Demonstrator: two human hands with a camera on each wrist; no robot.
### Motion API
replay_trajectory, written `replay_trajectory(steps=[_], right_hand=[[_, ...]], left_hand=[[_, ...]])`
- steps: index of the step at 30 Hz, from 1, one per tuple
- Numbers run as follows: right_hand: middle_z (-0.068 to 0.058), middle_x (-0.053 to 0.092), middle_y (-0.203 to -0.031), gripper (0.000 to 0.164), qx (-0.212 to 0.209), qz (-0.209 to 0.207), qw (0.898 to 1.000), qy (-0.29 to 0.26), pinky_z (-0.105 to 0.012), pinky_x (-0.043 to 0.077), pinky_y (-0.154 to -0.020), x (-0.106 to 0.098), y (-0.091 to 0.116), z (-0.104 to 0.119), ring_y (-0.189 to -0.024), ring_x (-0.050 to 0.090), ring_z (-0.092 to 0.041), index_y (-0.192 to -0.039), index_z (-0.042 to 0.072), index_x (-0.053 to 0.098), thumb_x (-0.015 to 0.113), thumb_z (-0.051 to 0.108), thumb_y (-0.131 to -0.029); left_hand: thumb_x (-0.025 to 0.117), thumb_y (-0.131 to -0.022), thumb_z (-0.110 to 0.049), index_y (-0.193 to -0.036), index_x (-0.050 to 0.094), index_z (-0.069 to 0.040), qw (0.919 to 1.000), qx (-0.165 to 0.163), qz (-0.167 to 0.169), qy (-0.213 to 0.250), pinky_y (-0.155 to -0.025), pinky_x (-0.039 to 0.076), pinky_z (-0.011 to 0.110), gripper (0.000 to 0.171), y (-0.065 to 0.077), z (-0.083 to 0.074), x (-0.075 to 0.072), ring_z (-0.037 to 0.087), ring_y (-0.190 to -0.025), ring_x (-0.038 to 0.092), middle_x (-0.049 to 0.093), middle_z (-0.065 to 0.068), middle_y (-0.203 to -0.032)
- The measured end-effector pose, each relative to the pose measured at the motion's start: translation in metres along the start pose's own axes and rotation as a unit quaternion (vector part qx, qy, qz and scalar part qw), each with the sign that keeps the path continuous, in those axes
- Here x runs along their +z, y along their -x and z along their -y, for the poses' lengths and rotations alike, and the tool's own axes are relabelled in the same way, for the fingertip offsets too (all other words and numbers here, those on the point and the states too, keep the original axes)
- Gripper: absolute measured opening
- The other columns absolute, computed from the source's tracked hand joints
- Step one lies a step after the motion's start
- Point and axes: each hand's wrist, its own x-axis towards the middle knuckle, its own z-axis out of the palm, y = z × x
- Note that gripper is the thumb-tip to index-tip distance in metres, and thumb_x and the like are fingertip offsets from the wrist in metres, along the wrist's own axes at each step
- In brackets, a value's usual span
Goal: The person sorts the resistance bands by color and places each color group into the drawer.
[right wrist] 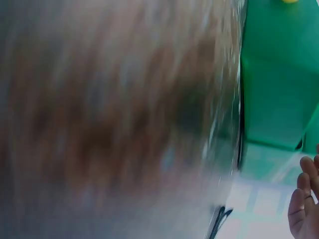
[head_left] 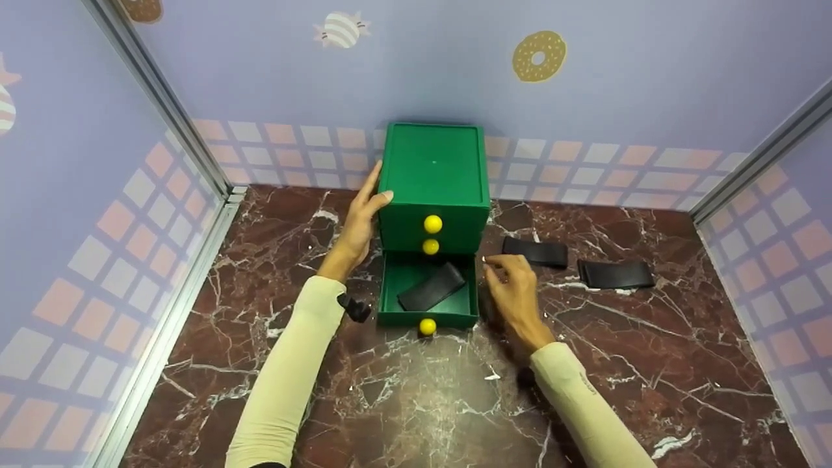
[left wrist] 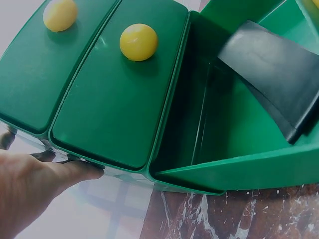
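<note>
A green unit of three drawers [head_left: 434, 166] with yellow ball knobs stands against the back wall. Its bottom drawer [head_left: 400, 319] is pulled out, and a flat, folded black strip [head_left: 431, 288] lies slantwise inside. My left hand [head_left: 359, 227] rests along the unit's left side, thumb at the top front edge; the left wrist view shows its fingers [left wrist: 82, 172] against the side wall. To the right of the pulled-out drawer, my right hand [head_left: 515, 289] hovers over the table, fingers loosely bent and holding nothing. It appears at the right edge of the right wrist view, which is largely blurred.
Two more places on the marbled table hold similar black strips: one [head_left: 536, 252] just beyond my right hand, and a small stack [head_left: 616, 274] farther right. Patterned panels [head_left: 650, 97] enclose the table at the back and both sides. A black wrist strap piece [head_left: 354, 307] hangs at my left cuff.
</note>
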Motion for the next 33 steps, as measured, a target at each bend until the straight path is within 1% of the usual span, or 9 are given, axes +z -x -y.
replay_trajectory(steps=[3, 7, 11, 16, 22, 25, 27, 32, 33], right_hand=[[-0.016, 0.078, -0.094, 0.010, 0.026, -0.008, 1.000, 0.011, -0.043, 0.056, -0.077, -0.009, -0.003, -0.009, -0.085, 0.069, -0.034, -0.101, -0.003, 0.082, 0.081, -0.005, -0.092], [-0.019, 0.080, -0.100, 0.014, 0.095, -0.009, 0.995, 0.018, -0.050, 0.055, -0.085, -0.025, -0.010, -0.021, -0.092, 0.070, -0.039, -0.106, -0.005, 0.082, 0.083, -0.002, -0.092], [-0.024, 0.080, -0.108, 0.020, 0.167, -0.004, 0.986, 0.006, -0.054, 0.053, -0.098, -0.040, -0.019, -0.036, -0.105, 0.072, -0.044, -0.112, -0.006, 0.081, 0.082, 0.002, -0.094], [-0.026, 0.079, -0.114, 0.024, 0.227, 0.001, 0.974, 0.012, -0.050, 0.053, -0.101, -0.054, -0.026, -0.058, -0.109, 0.073, -0.042, -0.118, -0.006, 0.080, 0.081, 0.005, -0.096], [-0.030, 0.076, -0.121, 0.030, 0.258, 0.019, 0.965, 0.041, -0.053, 0.052, -0.104, -0.065, -0.029, -0.080, -0.115, 0.071, -0.046, -0.123, -0.009, 0.077, 0.080, 0.008, -0.098], [-0.031, 0.075, -0.121, 0.032, 0.266, 0.029, 0.962, 0.051, -0.053, 0.053, -0.102, -0.068, -0.028, -0.091, -0.112, 0.072, -0.046, -0.125, -0.011, 0.075, 0.078, 0.007, -0.099], [-0.030, 0.076, -0.119, 0.034, 0.262, 0.034, 0.963, 0.056, -0.053, 0.053, -0.101, -0.068, -0.024, -0.111, -0.110, 0.072, -0.045, -0.125, -0.011, 0.075, 0.078, 0.011, -0.098], [-0.031, 0.076, -0.115, 0.037, 0.254, 0.026, 0.965, 0.053, -0.058, 0.050, -0.101, -0.069, -0.018, -0.138, -0.110, 0.069, -0.047, -0.122, -0.011, 0.076, 0.076, 0.015, -0.095], [-0.031, 0.075, -0.115, 0.036, 0.257, 0.019, 0.965, 0.053, -0.059, 0.049, -0.103, -0.070, -0.018, -0.136, -0.111, 0.068, -0.048, -0.122, -0.011, 0.076, 0.076, 0.013, -0.095]], left_hand=[[0.059, -0.109, -0.026, -0.178, 0.024, -0.032, 1.0000, 0.000, -0.002, -0.001, -0.121, 0.043, 0.052, 0.078, 0.001, 0.000, 0.000, 0.029, -0.156, 0.042, 0.018, 0.001, -0.184], [0.059, -0.109, -0.027, -0.178, 0.022, -0.030, 1.0000, 0.002, 0.003, -0.005, -0.124, 0.040, 0.051, 0.079, 0.001, 0.001, 0.000, 0.028, -0.159, 0.038, 0.016, 0.002, -0.184], [0.059, -0.109, -0.027, -0.179, 0.020, -0.027, 1.0000, 0.003, 0.002, -0.008, -0.125, 0.038, 0.052, 0.080, 0.000, 0.001, 0.000, 0.029, -0.160, 0.036, 0.015, 0.003, -0.185], [0.059, -0.109, -0.027, -0.179, 0.019, -0.025, 1.0000, 0.003, 0.004, -0.009, -0.125, 0.038, 0.052, 0.080, -0.001, 0.001, 0.000, 0.030, -0.160, 0.036, 0.014, 0.003, -0.185], [0.059, -0.109, -0.026, -0.178, 0.022, -0.029, 1.0000, 0.002, 0.002, -0.006, -0.124, 0.039, 0.051, 0.078, -0.001, 0.001, 0.000, 0.029, -0.159, 0.039, 0.016, 0.002, -0.184], [0.058, -0.109, -0.025, -0.178, 0.024, -0.031, 1.0000, 0.001, 0.000, -0.003, -0.124, 0.040, 0.051, 0.077, -0.001, 0.001, 0.000, 0.029, -0.158, 0.040, 0.017, 0.002, -0.184], [0.059, -0.109, -0.025, -0.178, 0.025, -0.031, 1.0000, 0.003, 0.001, -0.003, -0.124, 0.040, 0.050, 0.076, -0.001, 0.001, 0.000, 0.028, -0.157, 0.041, 0.017, 0.002, -0.184], [0.059, -0.109, -0.025, -0.178, 0.022, -0.029, 1.0000, 0.005, 0.004, -0.007, -0.125, 0.039, 0.050, 0.078, -0.001, 0.000, 0.000, 0.028, -0.159, 0.039, 0.016, 0.003, -0.184], [0.058, -0.110, -0.026, -0.179, 0.021, -0.028, 0.9999, 0.004, 0.005, -0.009, -0.125, 0.039, 0.051, 0.079, -0.001, 0.000, -0.001, 0.029, -0.159, 0.038, 0.015, 0.003, -0.184]])
